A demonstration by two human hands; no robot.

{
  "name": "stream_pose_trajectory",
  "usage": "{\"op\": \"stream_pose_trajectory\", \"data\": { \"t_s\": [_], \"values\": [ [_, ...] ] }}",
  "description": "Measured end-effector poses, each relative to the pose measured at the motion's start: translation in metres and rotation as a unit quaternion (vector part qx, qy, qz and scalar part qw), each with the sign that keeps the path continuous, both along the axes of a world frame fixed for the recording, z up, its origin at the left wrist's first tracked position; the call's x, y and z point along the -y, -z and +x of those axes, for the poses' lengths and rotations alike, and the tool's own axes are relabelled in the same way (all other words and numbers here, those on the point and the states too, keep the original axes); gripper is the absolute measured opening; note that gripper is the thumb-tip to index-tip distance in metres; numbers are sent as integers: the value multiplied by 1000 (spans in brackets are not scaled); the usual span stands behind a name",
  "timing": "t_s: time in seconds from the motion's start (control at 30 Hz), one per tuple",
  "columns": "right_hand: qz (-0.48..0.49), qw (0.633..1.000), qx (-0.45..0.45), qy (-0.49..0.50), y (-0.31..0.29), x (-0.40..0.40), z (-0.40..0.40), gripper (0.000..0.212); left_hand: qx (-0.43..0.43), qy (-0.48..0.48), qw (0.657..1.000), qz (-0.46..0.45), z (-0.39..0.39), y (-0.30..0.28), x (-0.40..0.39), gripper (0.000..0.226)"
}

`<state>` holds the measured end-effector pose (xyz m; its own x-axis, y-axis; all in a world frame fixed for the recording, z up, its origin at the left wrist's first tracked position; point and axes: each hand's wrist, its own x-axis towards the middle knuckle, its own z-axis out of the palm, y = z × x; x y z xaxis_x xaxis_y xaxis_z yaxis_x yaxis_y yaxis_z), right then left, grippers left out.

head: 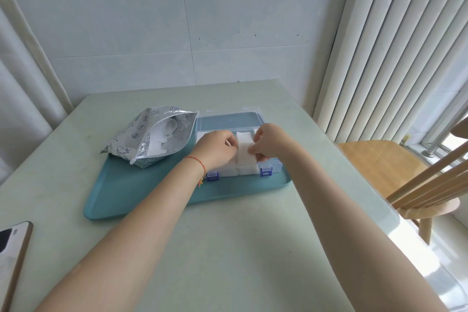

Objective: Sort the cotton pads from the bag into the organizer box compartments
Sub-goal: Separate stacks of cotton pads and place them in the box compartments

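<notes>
Okay, so both my hands are over the organizer box (pixel 274 163) on the teal tray (pixel 157 195). My left hand (pixel 217 149) and right hand (pixel 268 142) are each pinching an edge of a stack of cotton pads (pixel 245 156), right above a middle compartment. I'd say keep the stack squared up and lower it straight down so nothing snags on the dividers. More pads are sitting in the open bag (pixel 152 137), just left of the box.

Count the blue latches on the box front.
2. One blue latch sits at the front left of the box, just right of the left wrist; the other latch at the front right. None look hidden.
</notes>
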<state>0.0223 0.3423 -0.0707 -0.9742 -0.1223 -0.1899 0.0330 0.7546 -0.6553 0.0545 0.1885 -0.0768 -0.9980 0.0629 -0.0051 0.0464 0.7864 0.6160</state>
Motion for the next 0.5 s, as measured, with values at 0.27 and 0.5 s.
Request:
{"op": "stream_pose_trajectory", "data": {
  "t_s": [0.27,0.5],
  "values": [
    [167,978,-103,-68,4,9,3,10,-15,53,994,-90,-4,7,-4,25],
    [234,960,-77,-131,-7,-2,3,26,3,54,987,-149,-14,2,-8,24]
  ]
}}
